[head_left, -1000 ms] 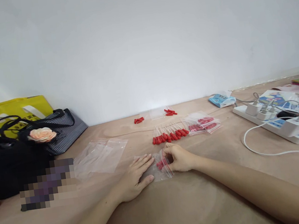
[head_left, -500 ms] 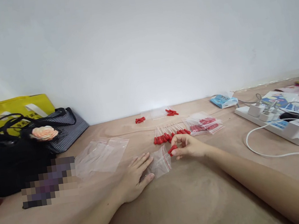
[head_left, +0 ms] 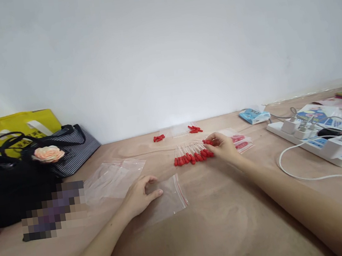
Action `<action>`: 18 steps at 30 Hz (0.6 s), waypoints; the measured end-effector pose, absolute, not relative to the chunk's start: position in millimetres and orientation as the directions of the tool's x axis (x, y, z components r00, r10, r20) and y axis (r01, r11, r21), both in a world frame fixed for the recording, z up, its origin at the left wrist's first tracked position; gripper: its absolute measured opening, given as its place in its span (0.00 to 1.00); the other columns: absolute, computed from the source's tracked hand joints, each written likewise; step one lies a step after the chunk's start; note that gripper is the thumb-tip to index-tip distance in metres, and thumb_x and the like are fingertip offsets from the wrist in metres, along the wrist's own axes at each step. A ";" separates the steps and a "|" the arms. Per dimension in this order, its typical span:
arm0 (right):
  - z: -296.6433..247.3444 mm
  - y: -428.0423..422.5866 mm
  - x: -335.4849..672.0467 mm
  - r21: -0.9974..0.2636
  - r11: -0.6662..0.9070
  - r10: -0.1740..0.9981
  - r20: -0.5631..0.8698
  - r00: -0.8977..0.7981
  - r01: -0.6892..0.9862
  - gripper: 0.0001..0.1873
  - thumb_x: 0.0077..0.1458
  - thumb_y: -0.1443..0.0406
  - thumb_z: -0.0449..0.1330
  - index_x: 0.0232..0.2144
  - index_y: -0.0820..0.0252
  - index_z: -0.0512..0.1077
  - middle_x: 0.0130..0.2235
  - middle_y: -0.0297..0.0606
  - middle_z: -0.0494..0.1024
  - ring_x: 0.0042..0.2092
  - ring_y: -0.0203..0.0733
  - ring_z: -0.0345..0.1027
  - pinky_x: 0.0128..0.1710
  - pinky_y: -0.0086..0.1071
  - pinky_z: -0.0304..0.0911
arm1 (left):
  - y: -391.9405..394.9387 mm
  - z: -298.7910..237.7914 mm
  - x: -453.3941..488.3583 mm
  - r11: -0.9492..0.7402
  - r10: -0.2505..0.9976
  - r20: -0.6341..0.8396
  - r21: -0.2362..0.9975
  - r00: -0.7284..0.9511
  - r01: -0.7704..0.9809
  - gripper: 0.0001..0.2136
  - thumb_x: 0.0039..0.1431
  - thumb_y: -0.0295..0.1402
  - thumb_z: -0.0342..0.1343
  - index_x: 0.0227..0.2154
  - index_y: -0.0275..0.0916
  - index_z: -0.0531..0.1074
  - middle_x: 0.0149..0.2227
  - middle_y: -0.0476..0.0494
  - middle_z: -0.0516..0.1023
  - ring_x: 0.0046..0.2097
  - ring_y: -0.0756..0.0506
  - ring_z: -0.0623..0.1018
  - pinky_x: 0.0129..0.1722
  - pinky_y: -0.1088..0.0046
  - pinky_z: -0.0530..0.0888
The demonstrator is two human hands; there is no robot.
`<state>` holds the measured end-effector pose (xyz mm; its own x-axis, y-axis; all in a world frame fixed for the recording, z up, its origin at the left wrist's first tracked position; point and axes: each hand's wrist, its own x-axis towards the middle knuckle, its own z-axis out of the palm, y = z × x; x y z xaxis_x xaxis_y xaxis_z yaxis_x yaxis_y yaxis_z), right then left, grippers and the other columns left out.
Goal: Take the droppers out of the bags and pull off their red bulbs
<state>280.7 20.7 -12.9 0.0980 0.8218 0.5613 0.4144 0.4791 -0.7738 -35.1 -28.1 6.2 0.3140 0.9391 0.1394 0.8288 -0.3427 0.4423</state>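
My right hand [head_left: 224, 148] pinches a small red-headed piece [head_left: 207, 142] just above the right end of a fanned row of red-headed white sticks [head_left: 190, 158]. Over the left part of a clear zip bag [head_left: 170, 197] rests my left hand [head_left: 140, 196], its thumb and fingers apart and nothing seen between them. The bag lies flat, with its red-lined zip edge toward the right. Partly behind my right hand are filled clear bags [head_left: 243, 145] with red pieces inside.
Loose clear bags [head_left: 111, 180] lie to the left. By the wall are two small red clusters [head_left: 159, 138] and a clear bag between them. A blue tissue pack [head_left: 254, 115] and a white power strip [head_left: 314, 142] with cables stand right; a striped bag [head_left: 76, 151] is left.
My right hand has moved from the zip bag's mouth up and right to the row of sticks. My left hand has slid left and its fingers have curled; the zip bag has shifted left.
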 end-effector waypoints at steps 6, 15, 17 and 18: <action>-14.3 10.6 268.3 -0.469 0.540 0.768 0.615 -0.181 0.699 0.04 0.48 0.69 0.54 0.27 0.60 0.70 0.32 0.38 0.70 0.34 0.38 0.64 0.35 0.32 0.61 | -33.3 10.5 -32.2 -0.257 0.955 -0.025 0.425 0.295 0.868 0.12 0.47 0.43 0.51 0.26 0.39 0.68 0.21 0.53 0.68 0.24 0.50 0.68 0.23 0.77 0.62; -12.8 9.1 265.4 -0.433 0.470 0.809 0.560 -0.179 0.769 0.10 0.51 0.59 0.56 0.32 0.57 0.74 0.31 0.38 0.72 0.35 0.39 0.65 0.37 0.32 0.56 | -7.0 20.2 -82.0 -0.069 0.957 0.274 0.524 -0.091 0.849 0.10 0.48 0.39 0.47 0.29 0.38 0.64 0.22 0.51 0.71 0.23 0.49 0.71 0.24 0.76 0.68; -13.0 8.4 261.8 -0.376 0.426 0.810 0.565 -0.160 0.823 0.11 0.51 0.57 0.56 0.31 0.56 0.74 0.31 0.38 0.73 0.37 0.41 0.64 0.38 0.34 0.53 | 0.4 20.0 -101.3 0.049 0.946 0.236 0.572 -0.221 0.819 0.11 0.49 0.38 0.46 0.32 0.37 0.63 0.22 0.51 0.71 0.22 0.50 0.72 0.22 0.76 0.68; -13.2 7.9 259.6 -0.351 0.405 0.808 0.570 -0.151 0.844 0.12 0.51 0.56 0.56 0.31 0.55 0.74 0.31 0.38 0.73 0.38 0.42 0.64 0.38 0.34 0.51 | 2.8 19.7 -109.8 0.075 0.936 0.243 0.568 -0.254 0.819 0.11 0.50 0.37 0.46 0.33 0.36 0.62 0.22 0.51 0.72 0.22 0.50 0.73 0.22 0.77 0.69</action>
